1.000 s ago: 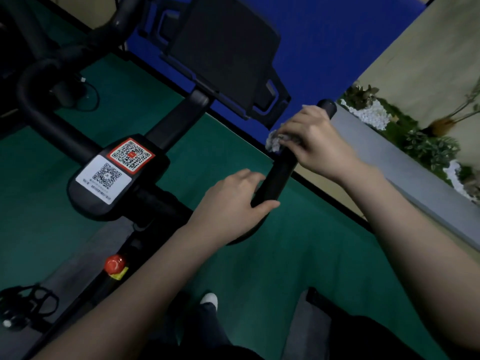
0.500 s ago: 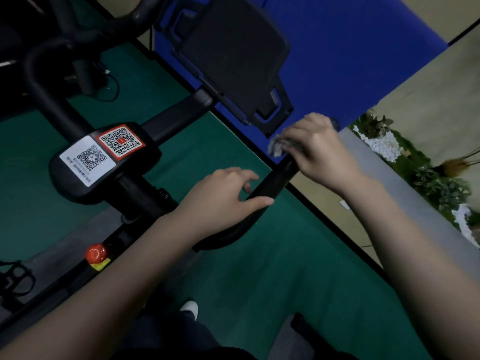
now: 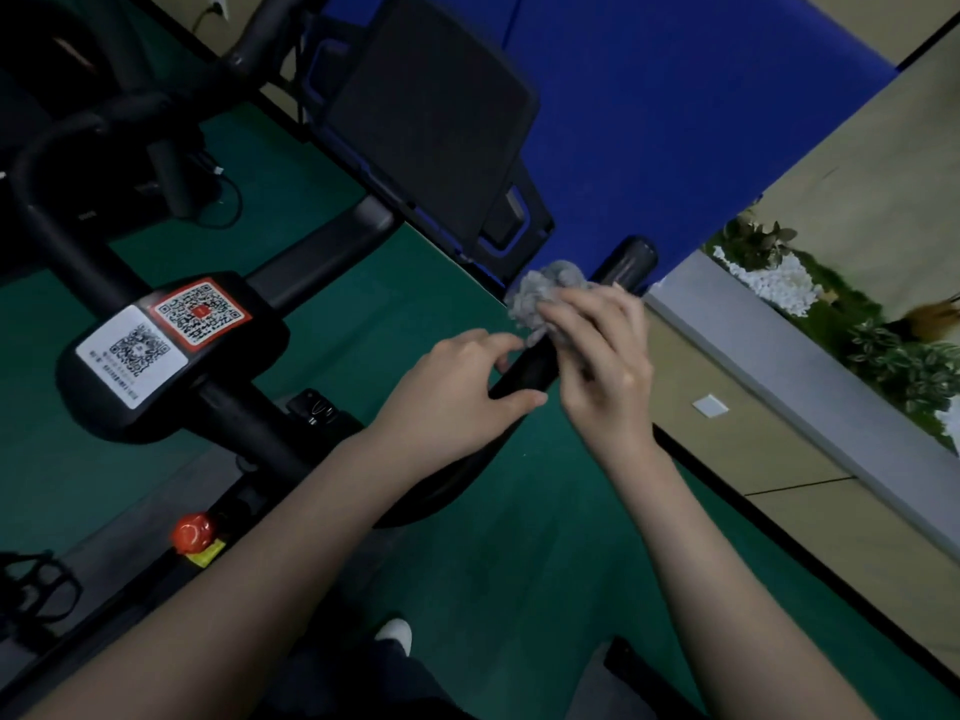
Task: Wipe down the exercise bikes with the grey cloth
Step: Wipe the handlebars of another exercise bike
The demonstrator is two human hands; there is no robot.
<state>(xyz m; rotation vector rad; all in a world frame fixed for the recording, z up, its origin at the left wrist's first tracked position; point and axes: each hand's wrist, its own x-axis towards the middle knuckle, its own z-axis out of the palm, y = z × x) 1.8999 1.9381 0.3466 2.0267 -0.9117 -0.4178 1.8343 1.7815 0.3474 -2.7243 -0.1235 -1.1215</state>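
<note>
A black exercise bike fills the left of the head view, with two QR stickers on its centre hub [image 3: 171,356]. Its right handlebar [image 3: 626,265] runs up toward the blue wall. My right hand [image 3: 597,356] grips the bunched grey cloth [image 3: 545,293] and holds it against that bar, just below the bar's end. Lower on the same bar, my left hand [image 3: 457,397] holds on with its thumb laid along the bar and its fingers curled over it.
The bike's dark screen [image 3: 431,116] tilts above the hub. A red knob [image 3: 193,530] sits on the frame below. A pedal [image 3: 31,584] shows at the lower left. Green floor lies beneath, a grey ledge with plants [image 3: 883,345] at the right. Another bike's bars stand at the upper left.
My right hand slid the cloth down from the bar's tip, which now shows bare. More of the cloth sticks out of the hand. My left hand stayed on the bar.
</note>
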